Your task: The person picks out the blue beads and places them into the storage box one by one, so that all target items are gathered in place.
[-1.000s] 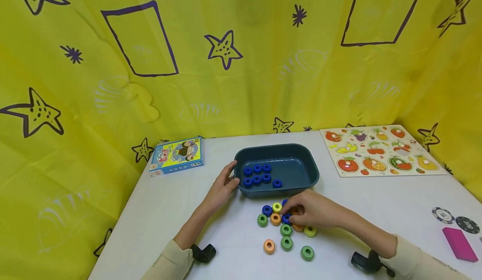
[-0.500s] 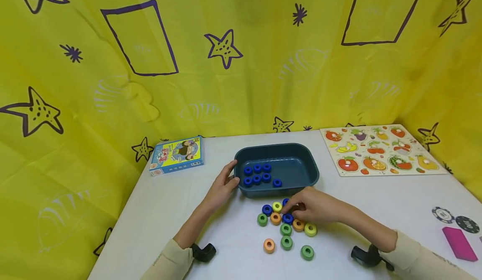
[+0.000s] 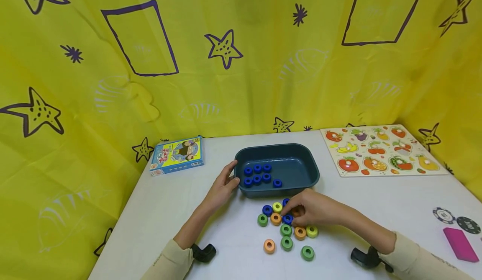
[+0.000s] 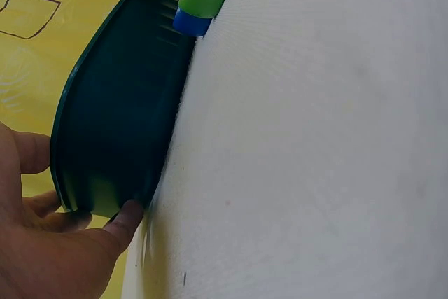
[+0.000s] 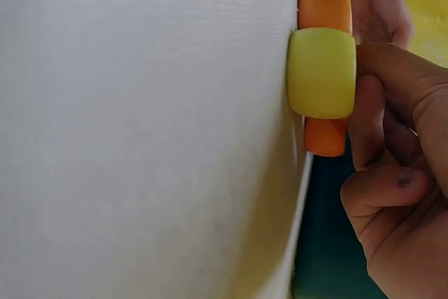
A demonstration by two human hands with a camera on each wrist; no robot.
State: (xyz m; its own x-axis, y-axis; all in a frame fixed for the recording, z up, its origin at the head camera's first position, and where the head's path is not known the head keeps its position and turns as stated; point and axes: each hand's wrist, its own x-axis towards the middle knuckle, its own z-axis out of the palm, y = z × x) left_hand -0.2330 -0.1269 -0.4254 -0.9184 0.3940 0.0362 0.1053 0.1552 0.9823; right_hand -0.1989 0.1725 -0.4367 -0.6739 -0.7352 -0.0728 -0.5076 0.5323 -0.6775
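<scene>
My left hand holds the left end of a dark teal tray, its thumb at the near corner and fingers along the end wall. Several blue beads sit inside the tray's left half. In front of it, my right hand pinches a blue bead between thumb and index finger, among loose beads on the table. Around it lie a yellow bead, an orange bead and a green bead. Another orange bead is partly hidden under the right hand. In the right wrist view, a yellow bead blocks the pinched one.
A blue card box lies at the back left, and a fruit puzzle board at the back right. Two poker chips and a pink block are at the right edge. A yellow curtain hangs behind the table.
My right thumb lifted off the blue bead, then came back against its side. An orange and a yellow bead beside it slid slightly toward me. The left hand and tray stayed put.
</scene>
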